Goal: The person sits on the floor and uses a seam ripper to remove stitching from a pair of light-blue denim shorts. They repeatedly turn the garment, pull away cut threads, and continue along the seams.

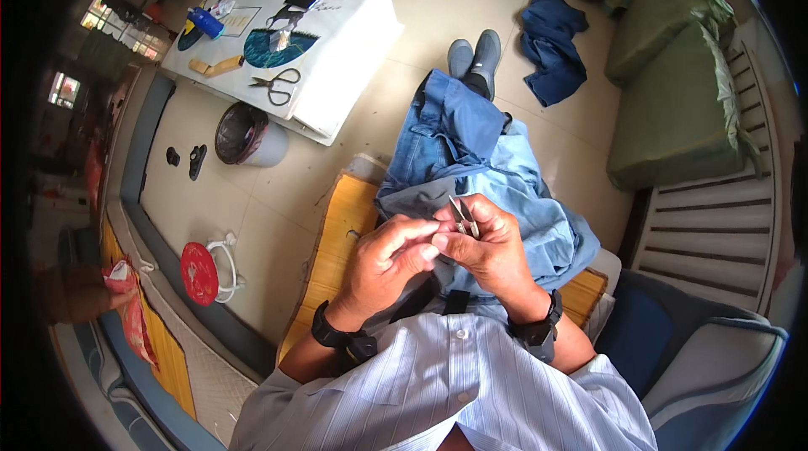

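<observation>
Close in front of my shirt, both hands are together over my lap. My right hand [497, 253] is closed around small metal thread snips [457, 209], whose pointed blades stick up past the fingers, spread a little apart. My left hand [379, 264] pinches thumb and forefinger together right beside the right fingertips. Whatever lies in that pinch is too small or hidden to make out. Across my legs are denim garments: a darker blue one [461, 119] toward the knees and a light blue one [534, 198] spread to the right.
Far left stands a white table [358, 22] bearing large black-handled scissors [278, 87] and a blue bottle [204, 22]. Below it is a lined waste bin [268, 144]. A red stool [199, 273] stands left. Dark denim [553, 43] lies on the floor; green-covered bundles [673, 127] sit right.
</observation>
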A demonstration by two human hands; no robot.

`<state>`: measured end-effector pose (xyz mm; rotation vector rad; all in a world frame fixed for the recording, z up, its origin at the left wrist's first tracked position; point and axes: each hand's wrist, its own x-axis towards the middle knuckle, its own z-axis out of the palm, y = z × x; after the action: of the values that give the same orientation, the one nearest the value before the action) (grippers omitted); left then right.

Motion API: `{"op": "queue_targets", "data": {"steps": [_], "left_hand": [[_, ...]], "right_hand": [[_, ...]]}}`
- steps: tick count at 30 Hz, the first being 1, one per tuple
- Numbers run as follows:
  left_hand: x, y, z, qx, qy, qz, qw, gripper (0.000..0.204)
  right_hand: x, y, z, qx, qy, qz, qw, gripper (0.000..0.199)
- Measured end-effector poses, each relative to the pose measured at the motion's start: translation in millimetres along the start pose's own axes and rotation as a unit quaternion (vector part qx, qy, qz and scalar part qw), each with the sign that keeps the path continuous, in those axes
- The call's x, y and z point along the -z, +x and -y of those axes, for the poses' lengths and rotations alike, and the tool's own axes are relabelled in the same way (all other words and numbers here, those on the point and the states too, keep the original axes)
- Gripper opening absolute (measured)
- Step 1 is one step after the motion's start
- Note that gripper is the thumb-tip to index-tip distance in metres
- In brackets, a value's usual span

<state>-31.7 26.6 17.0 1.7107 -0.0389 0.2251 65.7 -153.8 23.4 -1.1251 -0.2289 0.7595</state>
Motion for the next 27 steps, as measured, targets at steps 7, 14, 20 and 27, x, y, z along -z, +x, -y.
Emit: {"op": "queue_targets", "data": {"steps": [7,14,20,27], "left_hand": [[45,-12,26,0.116,-0.039,-0.166,0.979,0.009],[95,-23,28,0.11,-0.033,-0.254,0.96,0.022],[26,-25,4,0.151,-0.086,-0.07,0.982,0.02],[102,-37,77,0.166,-0.023,-0.356,0.919,0.02]], "right_hand": [[13,-3,-2,-0.016,0.008,-0.028,0.999,0.019],[-2,3,-7,-0.001,-0.033,-0.015,0.999,0.015],[-24,12,-19,0.046,-0.079,0.047,0.995,0.017],[1,-5,-25,0.14,-0.372,-0.019,0.917,0.039]]}}
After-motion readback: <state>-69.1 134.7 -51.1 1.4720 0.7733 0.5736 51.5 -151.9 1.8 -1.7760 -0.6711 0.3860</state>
